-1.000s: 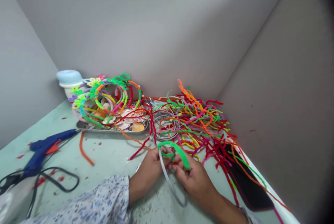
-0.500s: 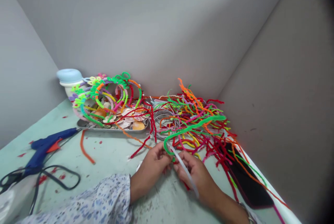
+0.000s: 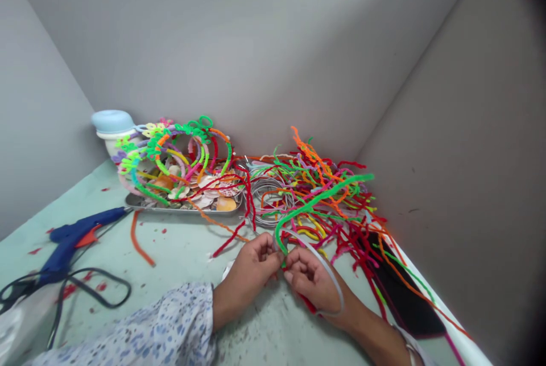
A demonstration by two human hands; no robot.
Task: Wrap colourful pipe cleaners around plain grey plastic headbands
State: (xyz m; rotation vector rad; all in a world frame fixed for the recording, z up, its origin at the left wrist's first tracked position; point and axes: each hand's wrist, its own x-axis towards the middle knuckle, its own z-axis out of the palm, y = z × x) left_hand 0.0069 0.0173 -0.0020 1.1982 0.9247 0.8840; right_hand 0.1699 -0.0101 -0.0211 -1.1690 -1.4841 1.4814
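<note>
My left hand (image 3: 251, 266) and my right hand (image 3: 310, 282) meet low in the middle of the view, both pinched on the end of a grey plastic headband (image 3: 331, 275). The band arcs over my right hand toward the wrist. A green pipe cleaner (image 3: 318, 201) is wound onto the band's end between my fingers. Its free length rises up and to the right over the loose pile of coloured pipe cleaners (image 3: 328, 195).
A metal tray (image 3: 170, 207) at the back left holds shells and finished wrapped headbands (image 3: 170, 153). Bare grey headbands (image 3: 267, 195) lie beside it. A blue glue gun (image 3: 70, 241) with a black cord lies left. A dark phone (image 3: 405, 298) lies right. Grey walls enclose the corner.
The green pipe cleaner's free end swung from a loop at my fingers up and out to the right. The headband turned in my hands, its arc now over my right hand.
</note>
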